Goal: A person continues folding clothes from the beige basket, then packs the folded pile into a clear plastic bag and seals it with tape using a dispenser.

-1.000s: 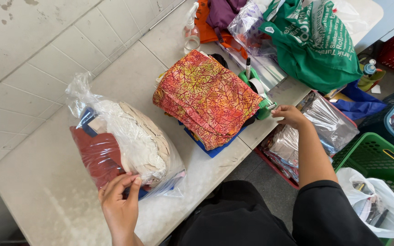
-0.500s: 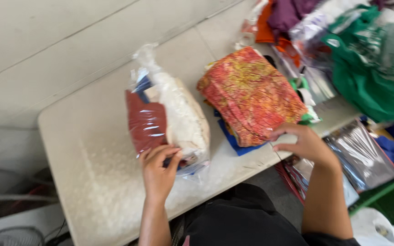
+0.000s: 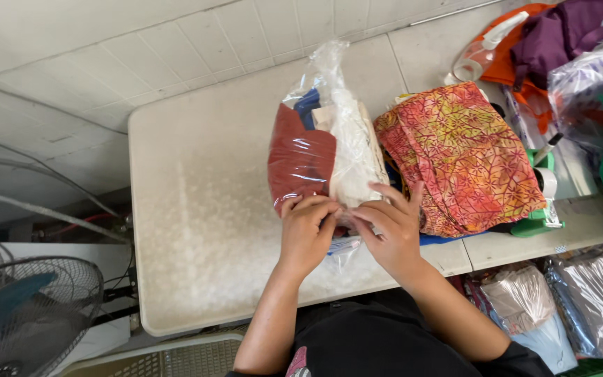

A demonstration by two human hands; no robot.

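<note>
both the left hand [image 3: 306, 227] and right hand [image 3: 389, 227] pinch the clear bag [image 3: 326, 157] of folded cloth on the bench [image 3: 197, 230]; best to keep the near edge flat.

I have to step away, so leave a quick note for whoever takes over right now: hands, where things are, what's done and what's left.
Left hand: on the near end of the clear bag, fingers curled in a grip on the plastic.
Right hand: on the same end, beside the left, fingers spread over the plastic.
The bag lies on the white table, packed with folded cloth: dark red, cream, some blue. The orange patterned cloth lies just right of it, on a stack.
Done: bag is filled.
Left: its near end looks unsealed under the hands; the patterned cloth is unbagged.
</note>
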